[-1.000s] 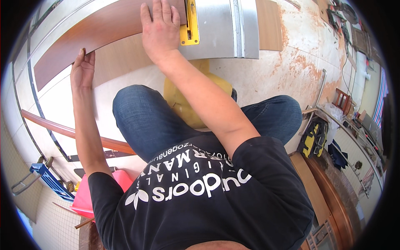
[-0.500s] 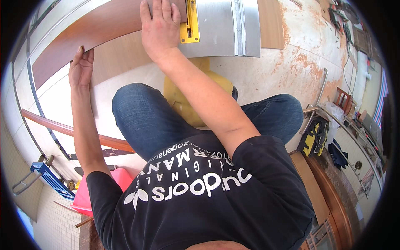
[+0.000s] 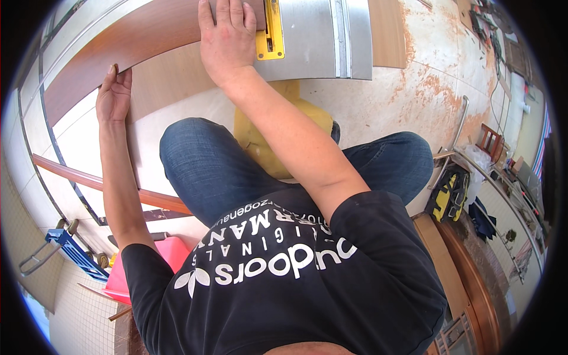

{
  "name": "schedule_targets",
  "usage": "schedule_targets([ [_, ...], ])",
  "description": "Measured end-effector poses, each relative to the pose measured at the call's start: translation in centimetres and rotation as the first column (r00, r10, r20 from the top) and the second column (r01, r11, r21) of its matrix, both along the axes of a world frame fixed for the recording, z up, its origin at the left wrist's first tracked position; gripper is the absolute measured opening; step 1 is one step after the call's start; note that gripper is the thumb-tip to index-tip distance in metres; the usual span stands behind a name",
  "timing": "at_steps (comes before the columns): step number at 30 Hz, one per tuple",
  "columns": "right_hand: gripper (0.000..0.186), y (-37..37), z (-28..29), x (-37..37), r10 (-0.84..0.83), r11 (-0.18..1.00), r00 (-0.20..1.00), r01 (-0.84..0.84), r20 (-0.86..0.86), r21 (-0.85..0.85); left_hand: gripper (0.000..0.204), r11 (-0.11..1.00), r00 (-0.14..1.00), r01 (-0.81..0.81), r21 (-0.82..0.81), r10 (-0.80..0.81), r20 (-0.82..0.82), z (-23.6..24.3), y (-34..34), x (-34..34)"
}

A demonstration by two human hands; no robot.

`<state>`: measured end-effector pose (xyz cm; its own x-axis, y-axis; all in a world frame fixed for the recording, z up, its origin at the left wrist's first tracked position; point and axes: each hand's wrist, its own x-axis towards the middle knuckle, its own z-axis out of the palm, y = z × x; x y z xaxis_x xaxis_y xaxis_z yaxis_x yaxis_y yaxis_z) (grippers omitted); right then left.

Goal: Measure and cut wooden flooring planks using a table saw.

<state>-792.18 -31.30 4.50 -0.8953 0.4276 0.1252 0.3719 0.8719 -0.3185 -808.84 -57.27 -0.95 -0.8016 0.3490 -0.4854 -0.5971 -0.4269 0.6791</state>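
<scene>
Looking down from the head camera, a seated person in blue jeans and a black T-shirt with white lettering across the chest works a long reddish-brown wooden board (image 3: 148, 41) over a small table saw (image 3: 313, 41). The board runs from the far left edge up to the saw's grey metal top at the picture's upper middle.

The right hand (image 3: 228, 38) lies flat on the board just beside the yellow blade insert (image 3: 270, 32), fingers spread and pointing away from the body. It grips nothing; the palm presses down, probably to keep the wood seated against the saw top while keeping clear of the slot. The left hand (image 3: 113, 93) reaches out to the board's near edge farther left, fingers curled loosely over that edge, seemingly steadying the long overhanging end so it stays level. Whether the thumb hooks underneath cannot be told from this angle.

A yellow housing (image 3: 278, 127) sits below the saw top, between the knees. A second reddish strip of wood (image 3: 100, 183) lies on the pale tiled floor to the left, apart from the board in hand.

As for packages and signs: a pink plastic container (image 3: 160, 260) rests by the left hip, a blue metal frame (image 3: 71, 251) beyond it at the lower left, and a black-and-yellow tool bag (image 3: 449, 195) stands at right near stacked timber. No wall signs show.
</scene>
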Motion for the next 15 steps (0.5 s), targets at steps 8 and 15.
schedule_targets([
  [8, 0.052, 0.4, 0.3, -0.7, 0.02, 0.998, 1.0, -0.02, 0.013, 0.056, 0.013, 0.999, 0.999, -0.041, 0.017, 0.041, 0.01, -0.9, 0.4, 0.1],
  [15, 0.048, 0.3, -0.3, -0.9, 0.004, 0.998, 0.984, 0.007, -0.18, 0.058, 0.014, 0.999, 0.999, -0.04, 0.011, 0.04, 0.007, -0.2, 1.1, 0.1],
])
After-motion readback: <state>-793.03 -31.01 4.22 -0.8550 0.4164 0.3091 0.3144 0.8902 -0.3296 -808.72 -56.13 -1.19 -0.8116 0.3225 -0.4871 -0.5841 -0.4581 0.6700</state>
